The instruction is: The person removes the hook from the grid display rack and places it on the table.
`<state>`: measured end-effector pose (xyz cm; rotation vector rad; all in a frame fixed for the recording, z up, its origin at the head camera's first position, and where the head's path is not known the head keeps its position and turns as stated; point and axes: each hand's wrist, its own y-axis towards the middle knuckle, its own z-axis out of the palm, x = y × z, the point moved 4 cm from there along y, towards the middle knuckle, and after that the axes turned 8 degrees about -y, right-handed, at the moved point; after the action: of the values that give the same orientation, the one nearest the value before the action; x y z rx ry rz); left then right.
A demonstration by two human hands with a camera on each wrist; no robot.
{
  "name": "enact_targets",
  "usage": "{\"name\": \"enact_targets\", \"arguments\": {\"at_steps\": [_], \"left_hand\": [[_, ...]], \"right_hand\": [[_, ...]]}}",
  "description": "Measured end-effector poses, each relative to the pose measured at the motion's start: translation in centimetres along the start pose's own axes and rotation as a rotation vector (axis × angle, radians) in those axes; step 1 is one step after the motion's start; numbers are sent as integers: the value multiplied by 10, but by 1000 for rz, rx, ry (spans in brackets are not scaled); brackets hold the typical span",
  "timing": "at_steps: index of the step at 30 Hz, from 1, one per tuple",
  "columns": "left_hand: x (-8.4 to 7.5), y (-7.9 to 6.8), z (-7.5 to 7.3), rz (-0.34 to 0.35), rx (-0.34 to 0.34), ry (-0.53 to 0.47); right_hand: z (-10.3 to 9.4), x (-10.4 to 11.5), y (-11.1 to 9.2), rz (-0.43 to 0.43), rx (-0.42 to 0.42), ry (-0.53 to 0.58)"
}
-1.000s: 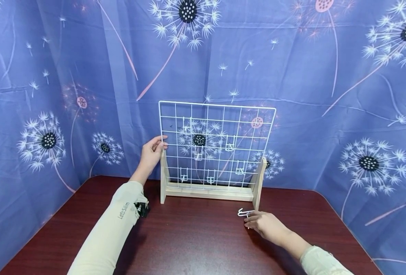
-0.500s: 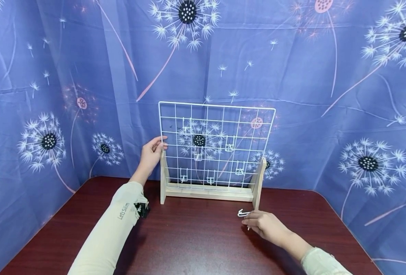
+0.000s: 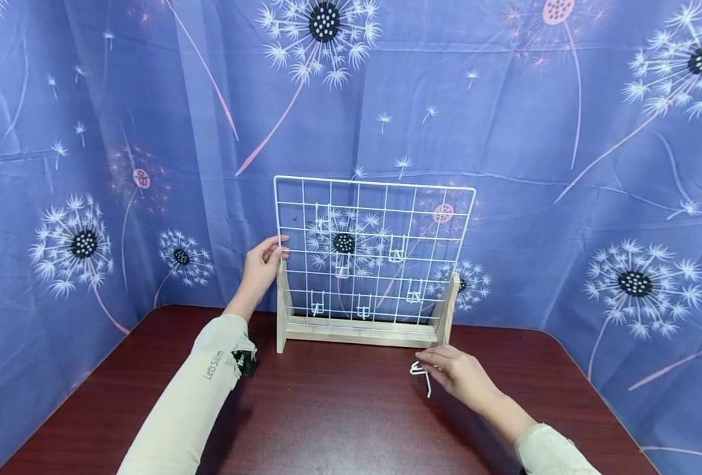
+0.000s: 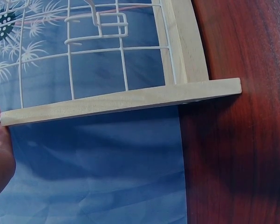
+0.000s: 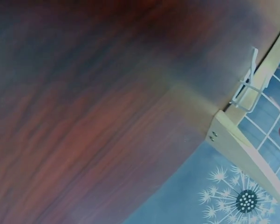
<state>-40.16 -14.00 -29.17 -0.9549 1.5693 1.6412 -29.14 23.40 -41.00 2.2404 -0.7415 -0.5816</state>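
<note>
A white wire grid panel stands upright in a pale wooden stand. My left hand pinches the panel's left edge wire, just above the stand's left side post. In front of the stand's right foot, my right hand holds a white wire hook between thumb and fingers, low over the table. One prong of this hook sticks out in the right wrist view; the part inside the fingers is hidden in the head view.
Several similar white hooks hang on the grid, among them one hook at the right and a lower one. The dark red table ends at a blue dandelion-print curtain behind and on both sides.
My right hand has risen slightly, and the hook's downward prong now shows more below the fingers. My left hand stays on the panel edge.
</note>
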Motion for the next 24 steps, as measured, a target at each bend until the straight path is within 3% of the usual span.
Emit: {"name": "enact_targets", "arguments": {"at_steps": [8, 12, 19, 24], "left_hand": [[-1, 0, 2, -2, 2, -2], [3, 4, 2, 6, -2, -5], [30, 15, -3, 28, -28, -15], [34, 14, -4, 43, -38, 0]], "right_hand": [[-6, -10, 10, 75, -105, 8], [-8, -14, 16, 158, -111, 24], [-9, -17, 31, 256, -189, 38], [-4, -20, 41, 351, -284, 62]]}}
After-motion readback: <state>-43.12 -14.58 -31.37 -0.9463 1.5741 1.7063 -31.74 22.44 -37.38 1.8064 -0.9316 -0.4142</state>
